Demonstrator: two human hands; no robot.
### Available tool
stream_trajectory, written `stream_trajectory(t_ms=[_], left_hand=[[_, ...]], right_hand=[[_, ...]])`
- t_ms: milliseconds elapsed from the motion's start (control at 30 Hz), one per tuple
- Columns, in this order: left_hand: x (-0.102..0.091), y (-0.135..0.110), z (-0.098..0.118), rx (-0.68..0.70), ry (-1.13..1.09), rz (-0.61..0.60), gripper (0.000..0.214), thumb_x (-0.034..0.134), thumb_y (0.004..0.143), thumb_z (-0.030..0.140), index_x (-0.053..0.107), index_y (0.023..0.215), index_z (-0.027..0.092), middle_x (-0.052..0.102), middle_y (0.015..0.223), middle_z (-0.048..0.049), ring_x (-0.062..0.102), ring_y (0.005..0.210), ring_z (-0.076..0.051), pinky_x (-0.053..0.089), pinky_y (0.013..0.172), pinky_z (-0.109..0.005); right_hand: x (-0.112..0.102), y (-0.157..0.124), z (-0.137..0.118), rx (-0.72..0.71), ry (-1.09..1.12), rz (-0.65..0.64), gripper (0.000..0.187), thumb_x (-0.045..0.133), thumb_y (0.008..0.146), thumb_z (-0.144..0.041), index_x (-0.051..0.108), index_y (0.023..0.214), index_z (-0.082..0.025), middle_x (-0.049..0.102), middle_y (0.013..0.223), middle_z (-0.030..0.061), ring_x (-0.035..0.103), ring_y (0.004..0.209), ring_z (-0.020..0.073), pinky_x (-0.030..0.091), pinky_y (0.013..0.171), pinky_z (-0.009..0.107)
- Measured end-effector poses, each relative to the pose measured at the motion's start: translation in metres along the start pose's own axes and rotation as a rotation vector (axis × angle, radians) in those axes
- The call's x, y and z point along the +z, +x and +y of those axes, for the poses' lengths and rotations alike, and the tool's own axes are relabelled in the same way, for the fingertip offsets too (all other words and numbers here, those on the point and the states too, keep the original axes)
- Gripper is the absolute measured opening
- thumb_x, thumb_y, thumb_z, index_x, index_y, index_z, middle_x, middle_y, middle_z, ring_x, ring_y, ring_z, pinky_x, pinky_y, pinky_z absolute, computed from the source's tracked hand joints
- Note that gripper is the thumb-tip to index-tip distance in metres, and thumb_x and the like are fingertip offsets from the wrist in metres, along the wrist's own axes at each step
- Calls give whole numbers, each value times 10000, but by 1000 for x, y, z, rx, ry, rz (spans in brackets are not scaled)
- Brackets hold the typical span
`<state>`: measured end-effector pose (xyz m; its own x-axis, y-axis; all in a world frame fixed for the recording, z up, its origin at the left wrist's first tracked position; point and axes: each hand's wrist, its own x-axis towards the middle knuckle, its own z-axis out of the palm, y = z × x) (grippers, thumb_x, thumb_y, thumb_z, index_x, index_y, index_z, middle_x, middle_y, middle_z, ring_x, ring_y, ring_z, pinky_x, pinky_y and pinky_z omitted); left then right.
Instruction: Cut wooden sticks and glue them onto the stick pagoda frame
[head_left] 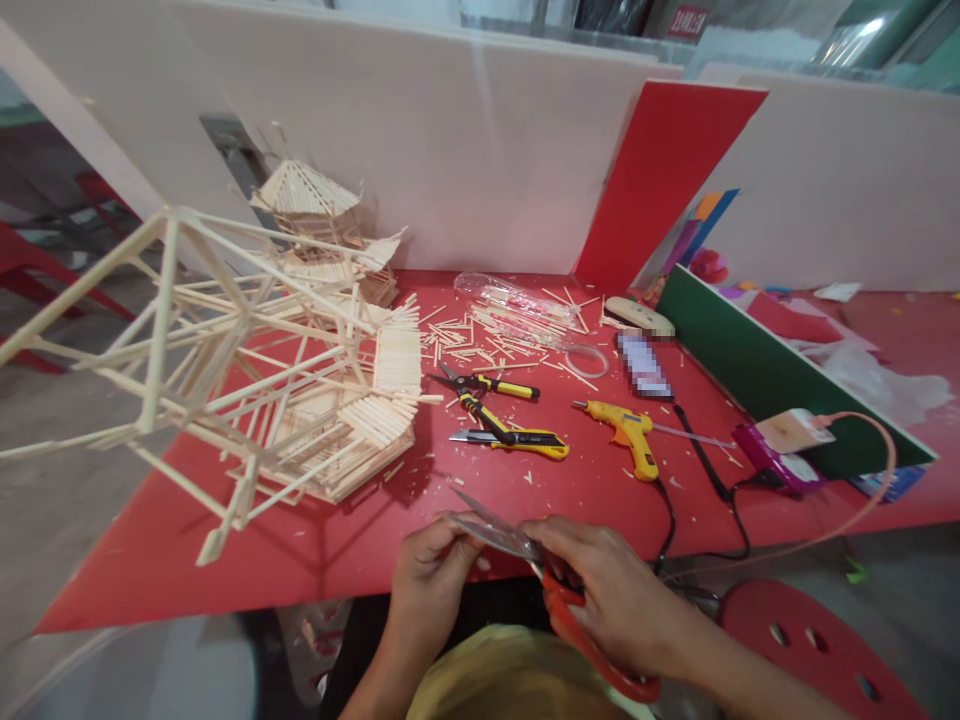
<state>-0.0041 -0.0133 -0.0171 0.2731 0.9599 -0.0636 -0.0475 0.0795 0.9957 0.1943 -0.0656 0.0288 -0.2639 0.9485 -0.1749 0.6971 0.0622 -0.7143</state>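
Red-handled scissors (574, 625) are held in my right hand (600, 580), their blades spread apart and pointing left. The fingers of my left hand (435, 570) are pinched together at the lower blade, near its tip. Whatever lies between those fingers is hidden or too small to make out. Both hands are at the table's front edge, above my lap. Left of them stands a model frame of thin wooden sticks (397, 360), with open beams and a slatted lower part. Beyond my hands lie a yellow-black utility knife (536, 442) and yellow-black pruning shears (480, 400).
A yellow glue gun (626, 430) with a black cord lies right of the knife. Behind are scattered sticks (495, 340), a phone (643, 365) and a stick pagoda (311, 195). A green board (780, 370) and a pink power strip (776, 462) stand on the right.
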Motion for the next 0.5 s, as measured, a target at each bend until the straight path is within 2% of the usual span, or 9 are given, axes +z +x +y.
stream_trajectory(t_ms=[200, 400, 500], left_hand=[[-1, 0, 2, 47, 60, 11, 195, 672, 808, 272, 713, 648, 168, 646, 583, -13, 589, 517, -137, 477, 533, -221], [4, 1, 8, 66, 44, -42, 227, 631, 849, 282, 719, 675, 165, 661, 607, -21, 564, 507, -121, 446, 510, -205], [5, 3, 10, 59, 63, -56, 250, 603, 871, 288, 706, 679, 165, 646, 587, -15, 563, 522, -121, 440, 521, -201]], right_hand=[[5, -1, 0, -19, -28, 36, 368, 545, 698, -121, 590, 1045, -236, 638, 882, 6, 539, 730, 147, 398, 679, 246], [8, -5, 7, -27, 84, 33, 154, 479, 766, -110, 560, 847, -213, 517, 674, -42, 409, 573, 102, 325, 563, 216], [4, -5, 11, -33, 21, 62, 285, 511, 737, -101, 575, 987, -221, 576, 779, -23, 487, 666, 119, 367, 632, 224]])
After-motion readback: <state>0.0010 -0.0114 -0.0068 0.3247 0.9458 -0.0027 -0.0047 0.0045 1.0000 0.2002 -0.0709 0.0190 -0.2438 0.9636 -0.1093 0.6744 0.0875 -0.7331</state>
